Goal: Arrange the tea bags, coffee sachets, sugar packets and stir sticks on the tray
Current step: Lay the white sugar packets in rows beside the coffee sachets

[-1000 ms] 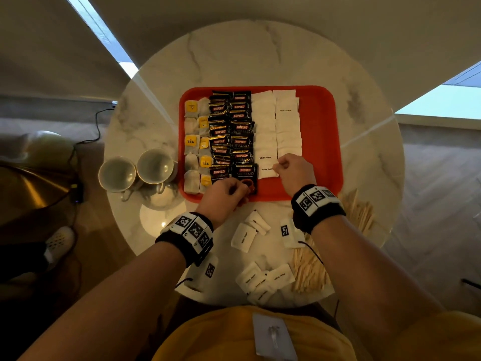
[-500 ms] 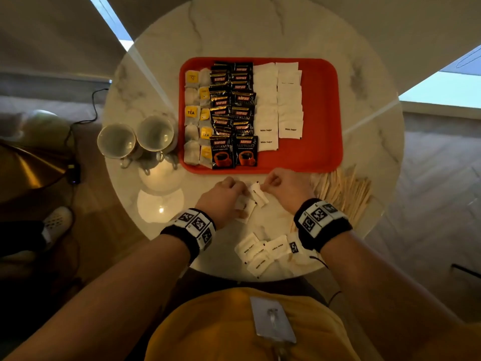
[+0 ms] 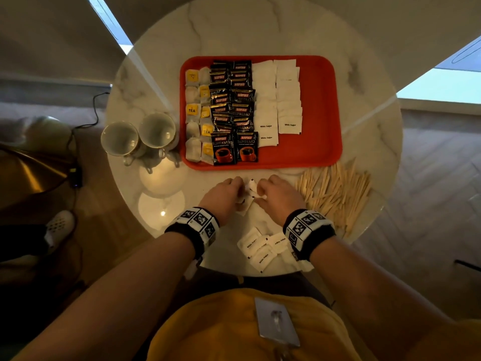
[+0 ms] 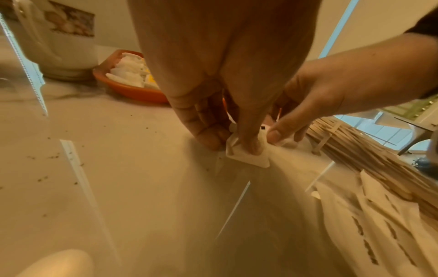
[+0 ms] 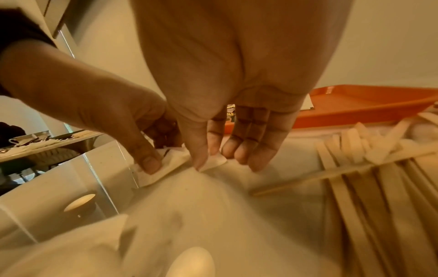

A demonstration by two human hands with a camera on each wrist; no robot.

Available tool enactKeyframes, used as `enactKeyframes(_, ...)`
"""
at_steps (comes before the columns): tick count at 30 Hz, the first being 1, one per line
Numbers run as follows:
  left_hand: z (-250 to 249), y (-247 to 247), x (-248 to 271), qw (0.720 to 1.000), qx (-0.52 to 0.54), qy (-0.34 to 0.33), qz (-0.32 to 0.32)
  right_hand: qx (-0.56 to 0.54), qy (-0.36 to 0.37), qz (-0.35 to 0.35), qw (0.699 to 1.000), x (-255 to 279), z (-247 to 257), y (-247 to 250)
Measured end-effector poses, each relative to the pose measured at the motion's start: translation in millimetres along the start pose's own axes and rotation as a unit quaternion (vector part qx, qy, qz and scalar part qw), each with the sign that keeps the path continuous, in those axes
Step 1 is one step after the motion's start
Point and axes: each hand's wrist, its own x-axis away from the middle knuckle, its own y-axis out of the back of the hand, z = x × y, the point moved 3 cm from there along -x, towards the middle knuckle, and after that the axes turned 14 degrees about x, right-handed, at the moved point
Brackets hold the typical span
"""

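Pinched a few small white sugar packets [image 3: 249,192] between both sets of fingertips, low on the marble table [image 3: 208,178]. Curled the left hand [image 3: 224,196] round one packet, with the thumb pressed on its near corner and the fingers folded behind. Closed the right hand [image 3: 278,194] on the neighbouring one, nipped at the edge by thumb and forefinger, with the remaining fingers barely brushing the stone. Overlapped the packets right at the meeting of the two grips. Could not tell the exact count there.

Likely troubles, as judged from this:

- **Extra packet:** could have dragged one along, through clinging layers of paper under either thumb.
- **Torn seam:** could have creased or torn one under so tight a nip and spilled sugar.
- **Bad landing:** could have dropped a packet short of the tray [image 3: 320,155], just beyond the fingertips. Could equally have landed it crooked against the two white columns laid there, nudging the coffee sachets [image 3: 234,110] alongside out of line.
- **Scattered sticks:** could have swept the stir sticks [image 3: 338,196], heaped just outside the right little finger, over the table edge with a careless wrist.
- **Packets on the floor:** could have brushed the spare packets [image 3: 260,250], lying behind both wrists, off the table during the lift.
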Motion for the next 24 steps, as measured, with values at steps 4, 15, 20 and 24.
enactKeyframes(4, 0.7, 12.6, -1.4, 0.995, 0.093, 0.027, -0.024, -0.102, -0.022, 0.001, 0.995, 2.3, -3.9, 2.5)
enactKeyframes(15, -35.5, 52.5, -11.8, 0.959, 0.264, -0.041, -0.093, -0.280, -0.027, -0.102, 0.954, -10.3, -13.1, 50.4)
enactKeyframes(20, -56.7, 55.9, -19.6, 0.914, 0.398, -0.003, -0.078, -0.307, -0.003, -0.085, 0.948, -18.6, -4.4, 63.9)
enactKeyframes(24, -58.7, 63.5, -26.6, 0.922, 0.378, -0.029, -0.085, -0.323, -0.015, -0.108, 0.940, -18.0, -2.6, 72.8)
